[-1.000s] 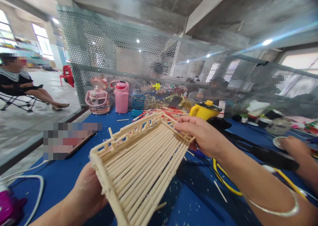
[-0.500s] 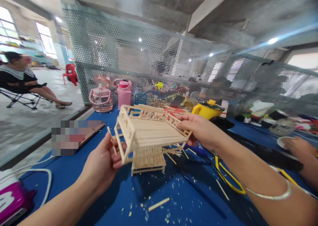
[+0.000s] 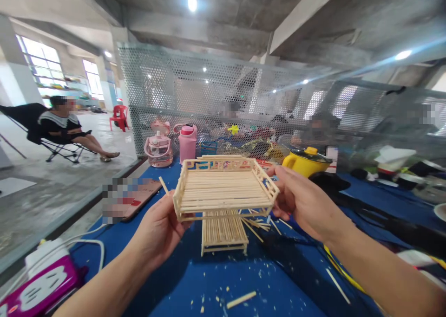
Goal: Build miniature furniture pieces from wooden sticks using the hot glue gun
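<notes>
Between my two hands I hold a miniature bench (image 3: pixel 223 189) made of thin wooden sticks, with a slatted seat and low railings at the back and sides. My left hand (image 3: pixel 163 224) is closed on its left end, and a loose wooden stick (image 3: pixel 163 185) pokes up from the same hand. My right hand (image 3: pixel 296 198) grips the right end at the side railing. Below and behind the bench, a small slatted stick table (image 3: pixel 223 231) stands on the blue tabletop, its far part hidden by the bench.
Loose sticks (image 3: pixel 256 225) lie right of the small table, and a short stick (image 3: pixel 241 300) lies near the front. A phone (image 3: pixel 144 198) and a purple device (image 3: pixel 43 284) are at left. Pink bottles (image 3: pixel 188 143) and a yellow pot (image 3: pixel 306 161) stand before a mesh screen (image 3: pixel 216 94).
The bench has gone from tilted to nearly level, its seat now facing me. Both hands have turned with it and still hold its ends. The camera view has shifted left and upward.
</notes>
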Demonstrator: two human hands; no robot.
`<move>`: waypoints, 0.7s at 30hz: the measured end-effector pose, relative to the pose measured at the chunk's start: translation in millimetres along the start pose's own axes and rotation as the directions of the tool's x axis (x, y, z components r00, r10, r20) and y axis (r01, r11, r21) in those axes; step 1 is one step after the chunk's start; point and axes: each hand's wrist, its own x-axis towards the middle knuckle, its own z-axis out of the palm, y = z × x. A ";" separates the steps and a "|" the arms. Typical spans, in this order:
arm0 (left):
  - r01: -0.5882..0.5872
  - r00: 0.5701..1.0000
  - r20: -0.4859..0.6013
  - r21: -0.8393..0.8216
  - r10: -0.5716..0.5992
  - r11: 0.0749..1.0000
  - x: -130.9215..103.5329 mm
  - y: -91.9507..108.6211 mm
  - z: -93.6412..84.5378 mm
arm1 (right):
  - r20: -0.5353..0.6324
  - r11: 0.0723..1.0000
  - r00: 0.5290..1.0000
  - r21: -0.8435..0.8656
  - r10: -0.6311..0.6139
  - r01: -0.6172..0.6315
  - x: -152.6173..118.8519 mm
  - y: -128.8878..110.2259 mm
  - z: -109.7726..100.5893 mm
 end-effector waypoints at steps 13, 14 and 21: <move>0.111 0.994 -0.016 -0.077 -0.112 0.991 1.7 -2.1 -0.2 | 0.092 0.954 0.994 0.288 0.063 -0.088 -29.1 -3.2 6.4; 0.126 0.991 -0.024 -0.090 -0.128 0.988 0.8 -1.8 0.7 | 0.090 0.953 0.994 0.292 0.061 -0.085 -30.2 -4.6 6.4; 0.119 0.988 -0.082 -0.151 -0.133 0.981 -7.0 -0.6 8.7 | -0.002 0.978 0.993 0.170 0.120 -0.118 -16.1 -2.6 1.0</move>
